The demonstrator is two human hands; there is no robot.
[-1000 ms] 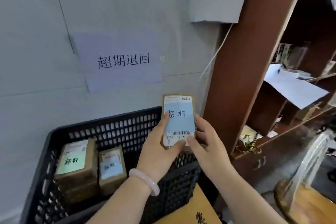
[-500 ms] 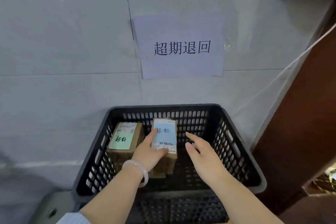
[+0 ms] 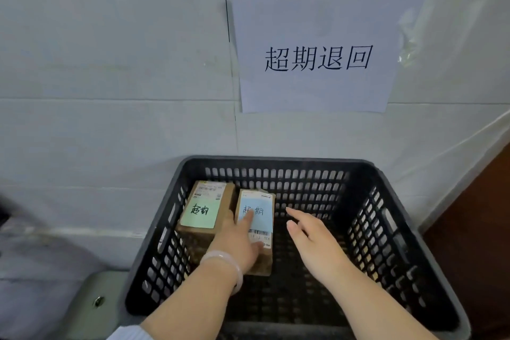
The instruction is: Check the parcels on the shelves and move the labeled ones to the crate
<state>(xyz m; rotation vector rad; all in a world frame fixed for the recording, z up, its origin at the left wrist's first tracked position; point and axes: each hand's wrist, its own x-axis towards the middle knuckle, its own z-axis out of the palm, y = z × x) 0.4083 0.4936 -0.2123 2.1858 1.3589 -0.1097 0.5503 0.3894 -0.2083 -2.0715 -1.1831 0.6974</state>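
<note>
Standing against a white tiled wall [image 3: 110, 63], one black plastic crate [image 3: 276, 160] with slotted sides fills the lower middle of the view. What the crate rests on cannot be told. A grey flat surface [image 3: 91, 298] with a small round fitting shows at the crate's near left corner. A brown wooden panel [image 3: 474, 229] runs down just right of the crate. On the wall above the crate hangs one sheet of white paper, a sign [image 3: 314, 55] printed with four large black characters.

Two parcels show inside the crate, both brown cartons in its back left part, side by side and close together. The green-label parcel [image 3: 205, 207] sits nearest the crate's left wall, handwriting on its label. The blue-label parcel [image 3: 260, 210] stands just right of it, with handwriting and a barcode strip.

Two hands reach into the crate from its near side. The left hand [image 3: 234, 243], a pale bracelet [image 3: 223, 259] on its wrist, grips the blue-label parcel, one finger lying across the label and the thumb by the barcode. The right hand [image 3: 311, 240] hovers just right of that parcel, fingers spread wide and relaxed, holding nothing and touching nothing.
</note>
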